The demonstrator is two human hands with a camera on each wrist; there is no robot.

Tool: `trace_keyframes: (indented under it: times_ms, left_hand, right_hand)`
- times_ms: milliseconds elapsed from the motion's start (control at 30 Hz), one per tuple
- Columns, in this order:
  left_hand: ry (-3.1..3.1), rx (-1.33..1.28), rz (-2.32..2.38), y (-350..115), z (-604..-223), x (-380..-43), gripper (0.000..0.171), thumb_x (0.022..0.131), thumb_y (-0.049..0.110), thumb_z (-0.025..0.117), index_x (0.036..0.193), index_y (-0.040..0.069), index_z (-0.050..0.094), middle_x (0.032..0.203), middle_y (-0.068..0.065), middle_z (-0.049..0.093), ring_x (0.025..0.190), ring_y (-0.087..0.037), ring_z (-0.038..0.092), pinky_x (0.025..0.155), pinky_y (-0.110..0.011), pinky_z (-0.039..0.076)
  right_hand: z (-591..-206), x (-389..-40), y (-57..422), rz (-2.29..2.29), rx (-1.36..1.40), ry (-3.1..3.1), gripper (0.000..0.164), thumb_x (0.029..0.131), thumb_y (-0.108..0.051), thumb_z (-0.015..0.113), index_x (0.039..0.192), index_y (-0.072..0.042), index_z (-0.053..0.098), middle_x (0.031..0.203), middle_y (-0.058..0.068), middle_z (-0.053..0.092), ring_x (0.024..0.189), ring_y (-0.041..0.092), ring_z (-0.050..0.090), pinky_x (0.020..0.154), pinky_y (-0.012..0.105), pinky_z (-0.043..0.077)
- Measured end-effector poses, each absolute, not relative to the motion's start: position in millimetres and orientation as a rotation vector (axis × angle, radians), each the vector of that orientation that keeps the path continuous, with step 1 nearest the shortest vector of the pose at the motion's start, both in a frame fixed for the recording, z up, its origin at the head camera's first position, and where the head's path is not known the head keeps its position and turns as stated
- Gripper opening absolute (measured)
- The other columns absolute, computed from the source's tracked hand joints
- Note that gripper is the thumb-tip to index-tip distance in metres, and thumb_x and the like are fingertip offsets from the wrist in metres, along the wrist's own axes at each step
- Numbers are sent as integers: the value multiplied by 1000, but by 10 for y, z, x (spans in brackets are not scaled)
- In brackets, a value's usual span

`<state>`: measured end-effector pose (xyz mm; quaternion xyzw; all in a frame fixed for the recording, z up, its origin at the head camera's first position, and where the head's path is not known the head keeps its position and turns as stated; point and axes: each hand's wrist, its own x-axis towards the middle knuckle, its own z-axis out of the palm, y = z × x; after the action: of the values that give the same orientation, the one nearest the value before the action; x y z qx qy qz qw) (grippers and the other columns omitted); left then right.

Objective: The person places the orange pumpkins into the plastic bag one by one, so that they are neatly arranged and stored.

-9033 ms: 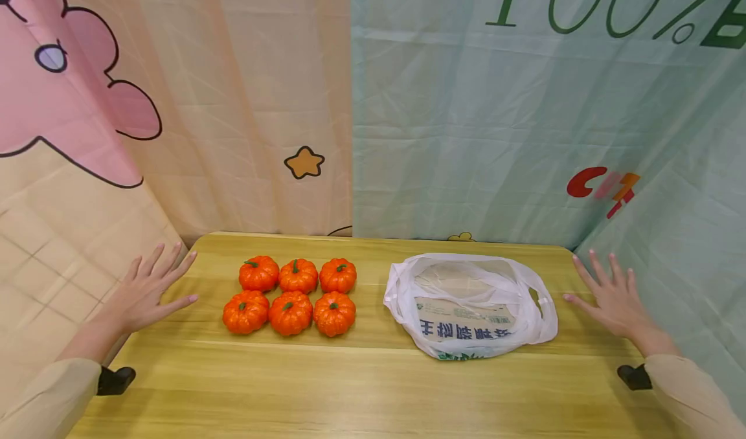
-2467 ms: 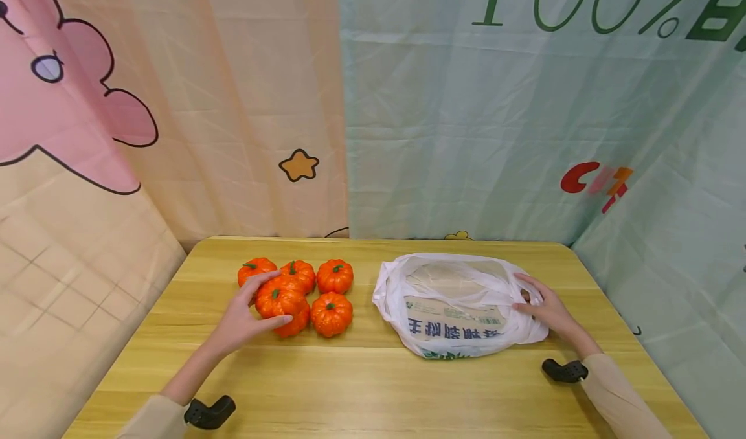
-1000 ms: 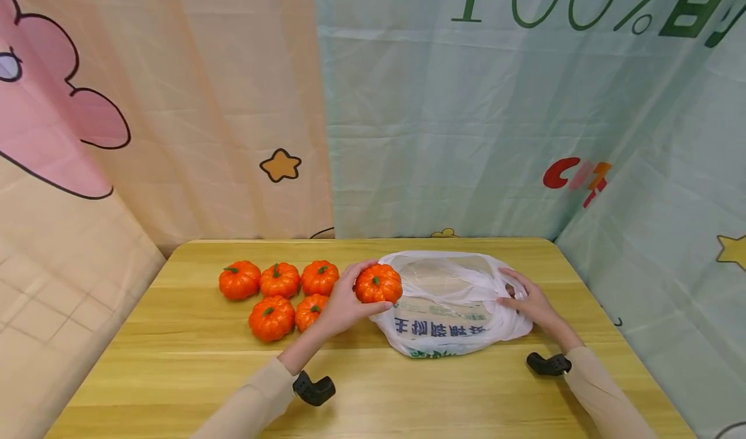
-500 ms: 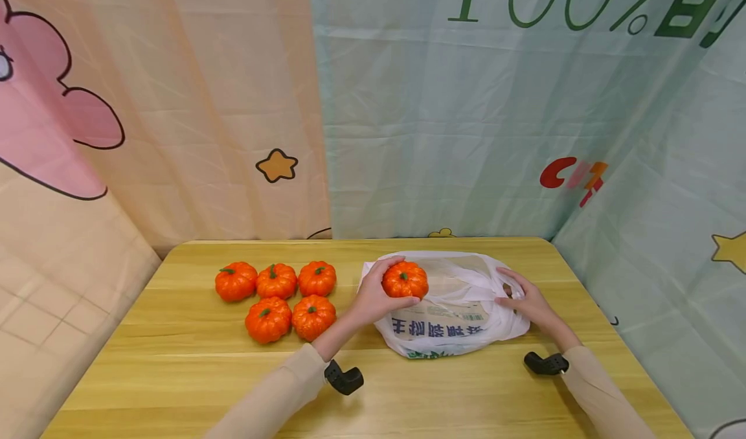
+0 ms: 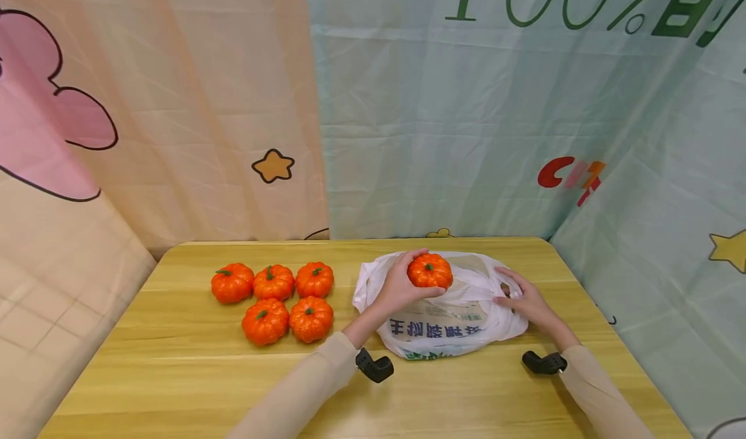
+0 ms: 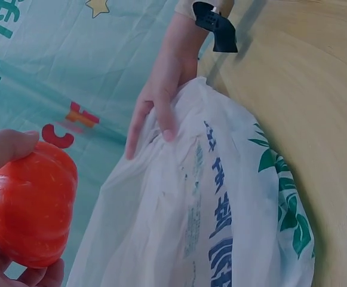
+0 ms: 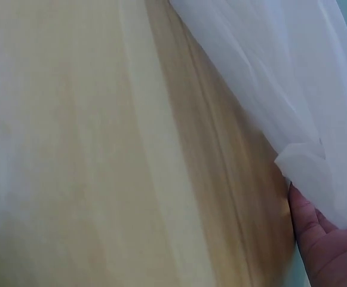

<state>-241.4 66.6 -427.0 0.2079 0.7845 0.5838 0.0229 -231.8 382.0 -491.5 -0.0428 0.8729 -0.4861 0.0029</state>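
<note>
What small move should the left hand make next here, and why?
Probably lower the held pumpkin into the white bag: in the head view, the left hand holds it over the bag's opening, while the right hand grips the bag's side, which likely steadies it.

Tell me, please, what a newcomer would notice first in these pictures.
Probably the bright orange pumpkin, which the left hand holds and which appears over the white plastic bag in the head view. Next, perhaps, the five other pumpkins, in two rows on the left part of the wooden table. The right hand holds the bag's right end.
</note>
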Motion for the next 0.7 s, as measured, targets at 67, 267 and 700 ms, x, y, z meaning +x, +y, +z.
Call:
trace_keyframes:
  times_ms: [67, 267, 700]
  left_hand:
    - [2429, 656, 1790, 735, -4287, -2424, 74, 72, 23, 84, 137, 15, 49, 137, -8, 50, 120, -28, 52, 96, -44, 50]
    - [2434, 683, 1755, 913, -4335, -2440, 76, 71, 23, 85, 137, 14, 48, 135, -6, 51, 118, -25, 53, 96, -39, 50]
    - [2473, 643, 1727, 1276, -4570, -2549, 76, 71, 27, 85, 137, 16, 48, 135, -5, 53, 118, -24, 54, 96, -38, 51]
  right_hand:
    - [-4911, -2319, 3822, -1515, -132, 2743, 73, 86, -18, 72, 148, -7, 35, 148, 24, 34, 97, 0, 51, 80, 12, 44]
    - [-4905, -2327, 3822, -1483, -121, 2755, 73, 86, -19, 72, 148, -8, 34, 152, 23, 29, 100, 4, 51, 82, 9, 40]
    - [-4910, -2333, 3815, -1544, -128, 2711, 72, 87, -14, 70, 148, -7, 34, 156, 25, 20, 136, 42, 29, 111, 61, 25]
